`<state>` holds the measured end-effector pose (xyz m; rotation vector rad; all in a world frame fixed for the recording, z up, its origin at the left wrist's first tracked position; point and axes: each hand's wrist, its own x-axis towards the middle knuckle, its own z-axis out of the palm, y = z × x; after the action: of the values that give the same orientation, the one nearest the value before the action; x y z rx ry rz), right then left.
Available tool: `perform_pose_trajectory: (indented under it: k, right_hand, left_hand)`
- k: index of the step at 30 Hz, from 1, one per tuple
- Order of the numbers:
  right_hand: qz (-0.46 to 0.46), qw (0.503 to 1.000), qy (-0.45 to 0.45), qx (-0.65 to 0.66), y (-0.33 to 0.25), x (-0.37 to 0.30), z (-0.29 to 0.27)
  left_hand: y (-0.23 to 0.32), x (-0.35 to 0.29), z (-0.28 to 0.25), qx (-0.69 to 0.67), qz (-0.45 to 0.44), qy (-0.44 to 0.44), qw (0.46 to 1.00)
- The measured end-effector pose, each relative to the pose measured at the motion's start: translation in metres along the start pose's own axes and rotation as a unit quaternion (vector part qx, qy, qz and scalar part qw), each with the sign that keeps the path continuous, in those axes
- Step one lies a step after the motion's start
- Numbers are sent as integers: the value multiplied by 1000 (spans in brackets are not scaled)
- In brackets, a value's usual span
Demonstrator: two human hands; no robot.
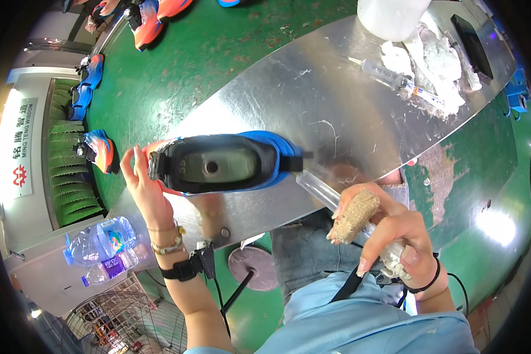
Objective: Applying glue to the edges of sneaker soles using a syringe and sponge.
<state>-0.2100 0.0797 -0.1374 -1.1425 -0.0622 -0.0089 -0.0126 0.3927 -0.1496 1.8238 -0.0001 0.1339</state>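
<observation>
A running shoe, blue at the heel and orange toward the toe, lies sideways across the metal bench. Its black collar surrounds a grey-green insert with a round dark hole. At the toe end, my left hand grips the shoe, fingers along its far side. Closed in my right hand is a clear syringe-like tube, its narrow end close to the black heel tab; whether they touch I cannot tell. The same hand also holds a rough tan block and some crumpled white material.
Toward the bench's far right lie a syringe, crumpled white tissue, a white tub and a black phone. Shoes line the left side. Plastic bottles and a wire basket are at the lower left.
</observation>
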Motion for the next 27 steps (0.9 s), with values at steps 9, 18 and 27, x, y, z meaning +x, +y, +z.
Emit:
perform_pose_trajectory:
  k: [9, 18, 27]
  right_hand:
    - [-23, 997, 18, 76, 8, 3, 16]
    - [31, 994, 45, 91, -2, -10, 30]
    - [74, 993, 5, 89, -12, -32, 24]
  left_hand:
    - [28, -138, -33, 37, -180, 8, 983]
    - [23, -211, -10, -221, -360, -139, 896]
    - [5, -213, 6, -295, -357, -226, 857]
